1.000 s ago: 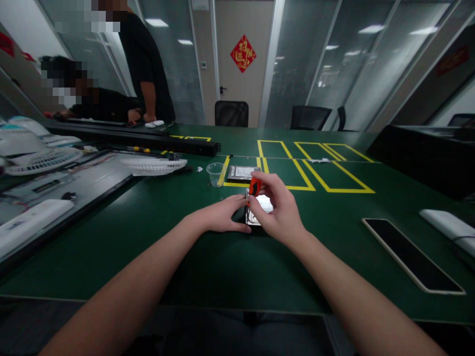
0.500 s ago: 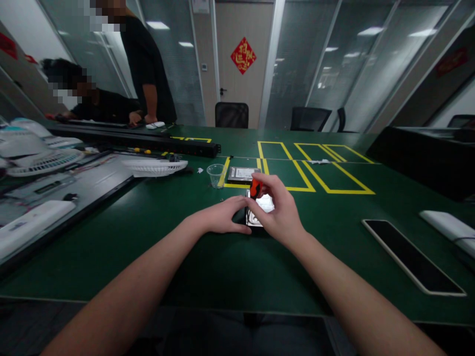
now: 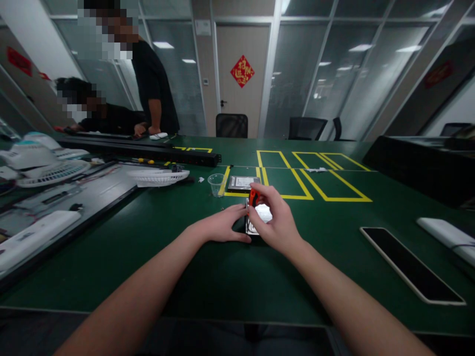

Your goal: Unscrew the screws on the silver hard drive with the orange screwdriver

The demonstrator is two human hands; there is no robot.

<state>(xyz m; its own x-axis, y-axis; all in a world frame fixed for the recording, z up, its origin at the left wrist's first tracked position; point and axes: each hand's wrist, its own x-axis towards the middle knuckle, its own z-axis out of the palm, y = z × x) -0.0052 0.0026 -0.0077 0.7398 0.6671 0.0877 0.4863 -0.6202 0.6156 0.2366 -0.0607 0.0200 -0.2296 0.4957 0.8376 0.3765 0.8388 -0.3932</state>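
Observation:
A silver hard drive lies on the green table in front of me, its shiny face up. My left hand grips the drive's left side, thumb at the near corner and fingers at the far one. In my right hand is a screwdriver with a red-and-black handle, pinched upright over the drive's far left part. Its tip is hidden by my fingers. Just beyond, a second hard drive with a white label lies inside yellow tape, beside a clear plastic cup.
Fan parts and a large flat panel cover the left side. A phone-like black slab and a white box lie right, near a black case. Two people are at the far left.
The whole scene sits slightly lower in the picture, as my head has tilted up a little. Both hands keep their holds on the hard drive and the screwdriver.

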